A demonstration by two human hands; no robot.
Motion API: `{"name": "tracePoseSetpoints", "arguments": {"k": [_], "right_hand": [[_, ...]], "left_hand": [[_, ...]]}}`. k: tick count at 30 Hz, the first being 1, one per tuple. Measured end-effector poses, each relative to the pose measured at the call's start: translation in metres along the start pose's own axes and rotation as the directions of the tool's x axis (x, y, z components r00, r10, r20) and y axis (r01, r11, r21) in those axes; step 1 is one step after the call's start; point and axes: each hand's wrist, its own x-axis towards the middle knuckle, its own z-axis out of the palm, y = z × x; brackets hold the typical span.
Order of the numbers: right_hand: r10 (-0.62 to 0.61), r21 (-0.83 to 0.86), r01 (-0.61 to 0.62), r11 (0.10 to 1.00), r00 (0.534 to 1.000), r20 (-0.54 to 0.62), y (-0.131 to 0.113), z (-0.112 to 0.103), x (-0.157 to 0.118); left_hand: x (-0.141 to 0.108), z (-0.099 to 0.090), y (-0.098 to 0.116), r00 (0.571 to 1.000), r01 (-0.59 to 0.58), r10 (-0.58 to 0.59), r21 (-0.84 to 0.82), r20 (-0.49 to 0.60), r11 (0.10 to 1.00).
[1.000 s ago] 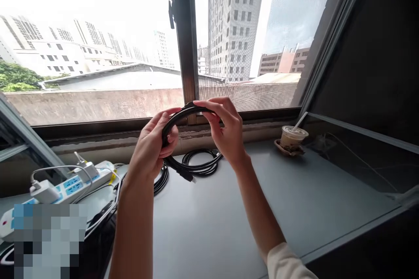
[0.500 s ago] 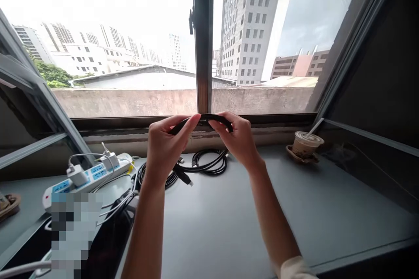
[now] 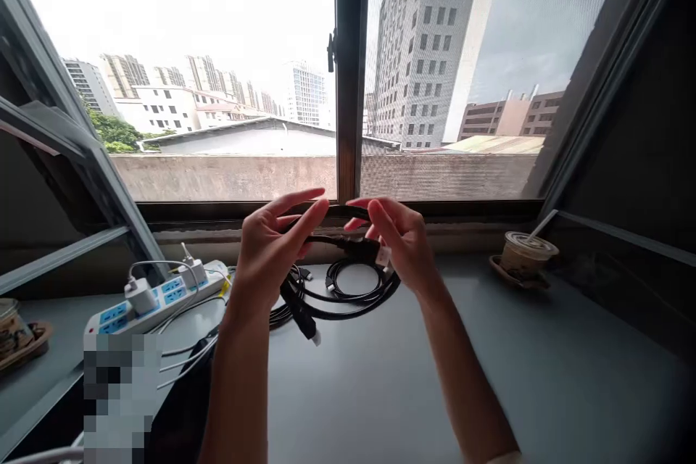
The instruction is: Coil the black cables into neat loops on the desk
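Note:
A thick black cable (image 3: 348, 315), wound into a loop, hangs between my hands above the desk. My left hand (image 3: 272, 243) curls around the loop's left side, thumb and forefinger pointing to the right. On the loop's right side is my right hand (image 3: 403, 243), its thumb raised and its fingers loosely bent around the cable. One black plug (image 3: 362, 249) with a pale end lies across the loop beside my right fingers. The cable's other plug (image 3: 304, 320), with a white tip, dangles below my left hand. My palms hide parts of the loop.
Behind the held loop, thinner coiled black cables (image 3: 356, 277) lie on the grey desk (image 3: 359, 399). A power strip (image 3: 157, 301) with white chargers and cords is at left. A drink cup (image 3: 525, 252) stands on a tray at right, another cup (image 3: 11, 333) far left. A window rises behind.
The loop has tilted and opened toward me, so its lower side and the plug by my right hand now show. My fingers have loosened somewhat. The view has shifted slightly left.

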Motion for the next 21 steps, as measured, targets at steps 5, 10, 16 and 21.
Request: {"name": "tracePoseSetpoints", "arguments": {"k": [5, 10, 16, 21], "right_hand": [[-0.319, -0.17, 0.315, 0.934, 0.948, -0.001, 0.0, 0.002, -0.003], [-0.359, -0.141, 0.358, 0.923, 0.933, 0.022, 0.005, -0.002, -0.001], [-0.502, -0.405, 0.48, 0.778, 0.863, 0.058, 0.009, -0.011, 0.002], [-0.477, -0.365, 0.451, 0.815, 0.879, 0.021, 0.007, -0.008, 0.001]], "left_hand": [[0.0, -0.003, 0.002, 0.998, 0.049, -0.052, -0.059, -0.045, 0.997], [0.005, 0.004, -0.011, 0.997, 0.067, -0.07, -0.115, -0.023, 0.991], [0.006, 0.004, -0.014, 0.962, 0.24, -0.202, -0.216, 0.183, 0.946], [0.006, 0.008, -0.015, 0.982, 0.178, -0.159, -0.21, 0.104, 0.961]]}}
